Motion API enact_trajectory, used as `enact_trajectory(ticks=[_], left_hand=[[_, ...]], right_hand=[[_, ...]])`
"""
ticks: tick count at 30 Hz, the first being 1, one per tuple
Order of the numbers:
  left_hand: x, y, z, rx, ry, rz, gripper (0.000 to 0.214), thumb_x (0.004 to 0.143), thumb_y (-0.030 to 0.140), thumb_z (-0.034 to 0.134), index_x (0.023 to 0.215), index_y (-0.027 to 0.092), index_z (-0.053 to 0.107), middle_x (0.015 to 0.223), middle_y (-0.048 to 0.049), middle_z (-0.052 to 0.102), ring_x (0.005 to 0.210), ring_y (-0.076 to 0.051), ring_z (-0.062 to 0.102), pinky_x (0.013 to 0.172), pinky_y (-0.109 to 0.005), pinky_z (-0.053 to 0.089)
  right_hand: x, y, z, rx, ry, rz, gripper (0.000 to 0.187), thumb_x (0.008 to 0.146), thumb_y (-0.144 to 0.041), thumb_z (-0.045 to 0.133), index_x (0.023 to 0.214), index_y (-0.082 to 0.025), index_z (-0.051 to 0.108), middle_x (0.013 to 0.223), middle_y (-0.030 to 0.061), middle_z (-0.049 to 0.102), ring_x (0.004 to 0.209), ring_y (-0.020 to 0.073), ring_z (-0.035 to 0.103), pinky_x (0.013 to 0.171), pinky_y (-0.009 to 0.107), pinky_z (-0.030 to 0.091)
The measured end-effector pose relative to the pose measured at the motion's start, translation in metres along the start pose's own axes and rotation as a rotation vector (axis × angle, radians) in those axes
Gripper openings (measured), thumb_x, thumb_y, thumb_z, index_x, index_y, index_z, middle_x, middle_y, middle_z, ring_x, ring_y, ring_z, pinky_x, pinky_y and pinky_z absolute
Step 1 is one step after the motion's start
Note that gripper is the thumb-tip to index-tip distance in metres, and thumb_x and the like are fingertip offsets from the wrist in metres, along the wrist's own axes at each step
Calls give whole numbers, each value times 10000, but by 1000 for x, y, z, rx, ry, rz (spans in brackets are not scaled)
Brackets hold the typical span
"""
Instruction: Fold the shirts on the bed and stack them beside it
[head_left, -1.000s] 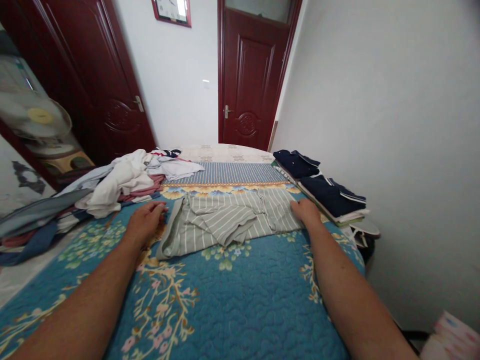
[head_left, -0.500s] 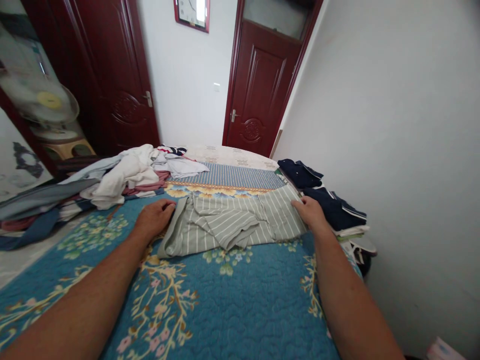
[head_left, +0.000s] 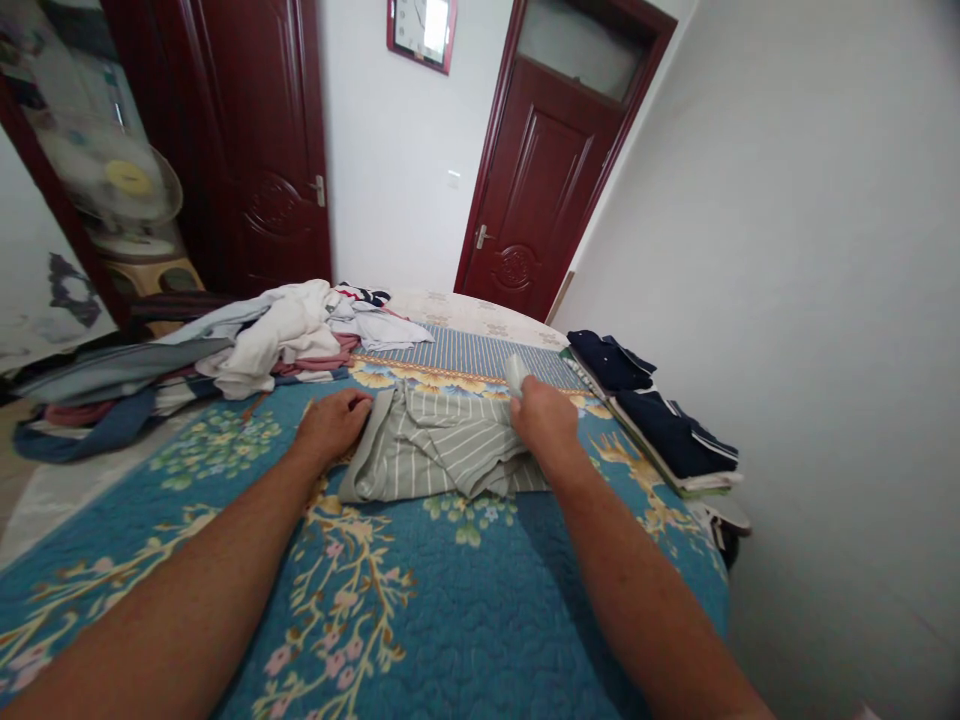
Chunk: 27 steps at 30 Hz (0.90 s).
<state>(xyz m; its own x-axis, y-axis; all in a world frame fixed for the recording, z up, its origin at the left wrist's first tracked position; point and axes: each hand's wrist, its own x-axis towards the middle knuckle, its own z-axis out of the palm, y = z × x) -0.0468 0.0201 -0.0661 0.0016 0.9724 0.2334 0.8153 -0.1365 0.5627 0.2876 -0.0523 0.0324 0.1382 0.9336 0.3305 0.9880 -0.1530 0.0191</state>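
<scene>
A blue quilt (head_left: 465, 630) with flowering branches fills the near ground. Across its middle lies a grey-green striped garment (head_left: 450, 450), partly folded. Beyond, to the left, sprawls a loose heap of clothes (head_left: 259, 355); to the right, near the white side wall (head_left: 817, 300), sit folded dark-blue clothes (head_left: 675, 430). A finely striped band (head_left: 480, 352) crosses the quilt's far part, with a pale patterned cover (head_left: 442, 306) past it. Farther back stand a fan (head_left: 127, 182), two dark-red doors and, between them, a wall clock (head_left: 421, 28).

The left forearm (head_left: 180, 590) slants in from the lower left; the left hand (head_left: 334, 425) rests with fingers curled beside the garment's left edge, and whether its grip has hold of cloth cannot be told. The right forearm reaches in from the lower right, and the right hand (head_left: 547, 420) has its grip closed on the garment's right end, a pale corner poking up above the fingers.
</scene>
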Motion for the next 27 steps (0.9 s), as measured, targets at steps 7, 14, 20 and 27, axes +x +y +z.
enact_trajectory(ticks=[7,14,20,27], left_hand=[[-2,-1,1,7,12,19,472,982,466,419,1139,211,784,1170,-92,807,1097,-296,723,967,-377,520],[-3,2,1,29,4,5,452,992,451,426,1153,231,787,1164,-75,815,1091,-287,727,959,-369,523],[-4,5,0,43,3,-1,447,992,455,436,1151,230,788,1148,-79,819,1085,-290,730,941,-372,525],[-2,-2,3,5,23,46,440,977,444,440,1117,218,791,1144,-78,817,1084,-288,730,987,-392,532]], right_hand=[[-43,-73,28,-76,-256,-164,351,1042,-127,404,1237,-146,696,1234,212,712,1120,276,736,874,368,588],[-62,-51,17,-111,-306,-197,283,1042,-154,468,1211,-153,694,1154,192,734,1040,283,764,851,374,590],[-71,-42,29,-65,-233,-256,260,1060,-175,443,1186,-186,670,1143,155,716,997,256,754,815,344,573],[-72,-42,33,-18,-209,-314,232,1056,-207,470,1150,-196,681,1127,127,712,999,253,738,802,330,556]])
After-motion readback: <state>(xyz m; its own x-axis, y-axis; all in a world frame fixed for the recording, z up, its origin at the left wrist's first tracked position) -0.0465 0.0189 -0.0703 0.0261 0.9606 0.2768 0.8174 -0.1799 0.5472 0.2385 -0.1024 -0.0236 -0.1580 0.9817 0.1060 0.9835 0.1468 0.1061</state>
